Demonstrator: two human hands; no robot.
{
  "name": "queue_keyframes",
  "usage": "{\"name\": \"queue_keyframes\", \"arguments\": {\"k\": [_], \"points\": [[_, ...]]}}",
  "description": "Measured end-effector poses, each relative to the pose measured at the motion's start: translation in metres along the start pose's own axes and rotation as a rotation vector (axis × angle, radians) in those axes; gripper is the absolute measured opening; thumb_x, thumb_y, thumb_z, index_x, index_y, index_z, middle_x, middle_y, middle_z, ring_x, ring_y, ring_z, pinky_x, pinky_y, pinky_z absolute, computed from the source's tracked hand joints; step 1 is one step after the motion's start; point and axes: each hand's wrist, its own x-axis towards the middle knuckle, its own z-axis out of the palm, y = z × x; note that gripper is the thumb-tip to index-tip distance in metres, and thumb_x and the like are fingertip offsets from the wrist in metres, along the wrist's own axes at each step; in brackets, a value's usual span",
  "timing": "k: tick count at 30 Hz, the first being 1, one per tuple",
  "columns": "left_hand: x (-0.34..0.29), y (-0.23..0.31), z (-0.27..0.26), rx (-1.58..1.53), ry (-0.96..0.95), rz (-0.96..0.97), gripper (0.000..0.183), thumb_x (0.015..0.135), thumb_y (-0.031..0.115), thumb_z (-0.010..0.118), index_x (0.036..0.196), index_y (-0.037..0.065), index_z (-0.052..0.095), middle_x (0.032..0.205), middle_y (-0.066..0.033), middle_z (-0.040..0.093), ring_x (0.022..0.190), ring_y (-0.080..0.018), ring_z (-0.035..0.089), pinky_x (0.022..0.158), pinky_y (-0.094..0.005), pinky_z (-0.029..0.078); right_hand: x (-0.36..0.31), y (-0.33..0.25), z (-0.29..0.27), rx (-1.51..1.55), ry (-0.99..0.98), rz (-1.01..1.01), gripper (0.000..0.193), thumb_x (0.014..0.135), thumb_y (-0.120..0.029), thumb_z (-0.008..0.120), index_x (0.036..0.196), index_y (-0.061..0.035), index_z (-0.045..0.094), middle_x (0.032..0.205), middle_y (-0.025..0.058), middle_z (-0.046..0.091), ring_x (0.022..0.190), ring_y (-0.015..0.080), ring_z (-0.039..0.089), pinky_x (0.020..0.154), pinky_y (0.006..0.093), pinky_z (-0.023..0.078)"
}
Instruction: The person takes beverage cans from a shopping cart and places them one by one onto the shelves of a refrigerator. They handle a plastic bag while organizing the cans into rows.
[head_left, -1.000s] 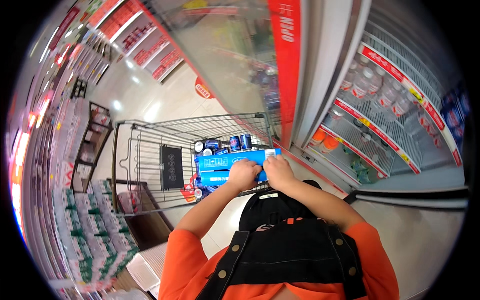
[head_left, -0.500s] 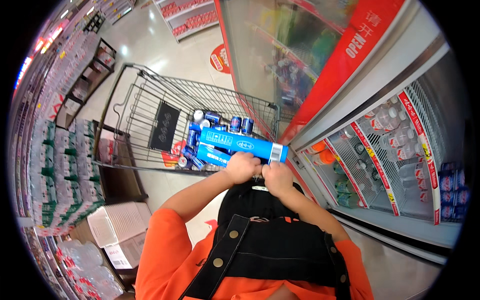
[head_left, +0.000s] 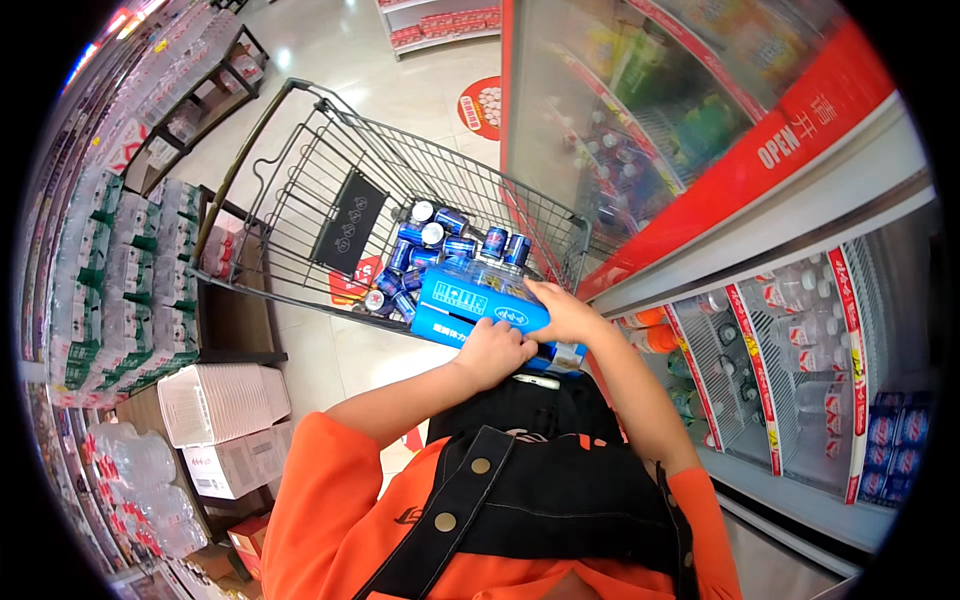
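A blue cardboard carton [head_left: 468, 300] is held before my body, over the near edge of a wire shopping cart [head_left: 348, 222]. My left hand [head_left: 497, 352] is closed with bent fingers against the carton's near side, by a dark slot in the panel. My right hand [head_left: 562, 312] grips its right end, thumb over the upper edge and the other fingers largely hidden. Clear plastic shows along the carton's far top. Several loose blue drink cans [head_left: 400, 255] lie jumbled in the cart beyond it, some standing, some on their sides.
On the right, a drinks cooler [head_left: 790, 385] has its red-framed glass door [head_left: 735, 175] swung open beside the cart. Stacked bottle packs [head_left: 130, 280] stand at left, with white plastic baskets [head_left: 222, 402] in front. A red shelf display [head_left: 445, 25] is at the back.
My right hand has shifted from the carton's near side up around its right end. The carton has tilted, showing its plastic-covered top. The view has shifted, bringing the cart lower and rightward.
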Motion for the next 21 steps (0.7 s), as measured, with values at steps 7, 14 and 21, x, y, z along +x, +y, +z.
{"name": "queue_keyframes", "arguments": {"k": [7,14,21], "points": [[-0.023,-0.011,0.002,0.028,-0.076,-0.074,0.011,0.076,0.016,0.055,0.087,0.012,0.056,0.081,-0.0035,0.06,0.078,-0.0214,0.06,0.063,-0.0321,0.044,-0.027,-0.02,0.008,-0.347,0.205,-0.264,0.077,0.064,-0.036,0.072,0.131,-0.0128,0.041,0.111,0.0133,0.054,0.098,0.0299,0.054,0.081,0.0371,0.047],[-0.028,-0.01,-0.004,-0.033,-0.191,-0.041,0.007,0.077,0.016,0.054,0.083,0.012,0.055,0.074,-0.006,0.06,0.067,-0.0231,0.062,0.055,-0.0336,0.049,-0.029,-0.021,0.018,-0.577,0.287,-0.363,0.071,0.069,-0.04,0.068,0.129,-0.0103,0.043,0.092,0.0107,0.054,0.08,0.0266,0.057,0.067,0.0365,0.049],[-0.046,0.003,0.012,-0.145,0.229,-0.276,0.005,0.069,0.012,0.054,0.068,0.012,0.05,0.066,-0.0044,0.053,0.061,-0.0237,0.057,0.051,-0.0365,0.045,-0.024,-0.012,0.018,-0.576,0.318,-0.345,0.07,0.068,-0.038,0.069,0.128,-0.0101,0.044,0.087,0.0092,0.053,0.077,0.0262,0.057,0.064,0.0348,0.05]]}}
